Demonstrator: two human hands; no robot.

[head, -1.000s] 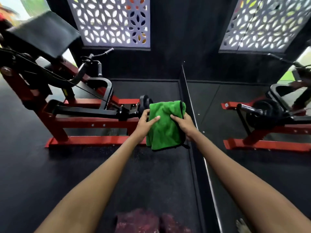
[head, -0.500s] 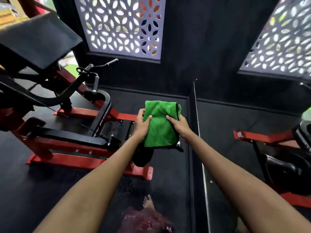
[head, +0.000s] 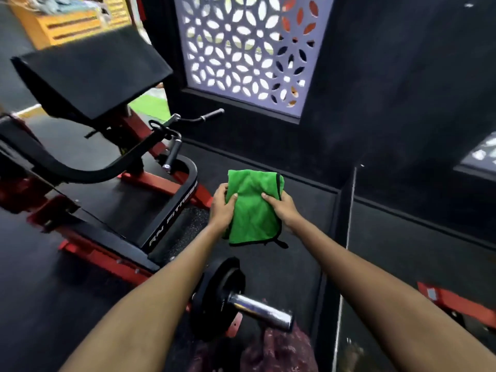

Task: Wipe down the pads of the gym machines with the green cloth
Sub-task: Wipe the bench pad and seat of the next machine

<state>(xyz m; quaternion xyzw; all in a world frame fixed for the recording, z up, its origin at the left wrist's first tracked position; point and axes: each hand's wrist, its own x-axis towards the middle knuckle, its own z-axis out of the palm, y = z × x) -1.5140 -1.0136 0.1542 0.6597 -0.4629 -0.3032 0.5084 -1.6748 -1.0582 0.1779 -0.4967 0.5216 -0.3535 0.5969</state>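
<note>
A person holds a folded green cloth point(head: 253, 208) out in front of the body with both hands, arms stretched forward over the dark floor point(head: 295, 264). The left hand point(head: 221, 208) grips the cloth's left edge, thumb laid across the front of the fabric and fingers curled behind it. The right hand point(head: 281, 206) grips the right edge in the same way, thumb on the front and fingers wrapped round the black-trimmed border. So each grip is clamped on the cloth, which hangs between the two hands in the air, its lower part drooping below them and touching nothing else.

To the left and farther off stands a red-and-black gym machine point(head: 112, 210). Its large black pad point(head: 91, 73) sits tilted at the upper left, well apart from the cloth. A black handle point(head: 171, 154) and a thin bar grip stick out from the frame between the pad and the cloth. Lower down, a black frame loop with white lettering lies just left of the left hand.

Near the person, below the cloth, a black weight plate point(head: 217, 296) sits on a chrome sleeve point(head: 261, 311) that points right. On the far wall a white lattice panel point(head: 247, 52) lets in light. A mirror point(head: 418, 277) fills the right side, showing part of a red frame.
</note>
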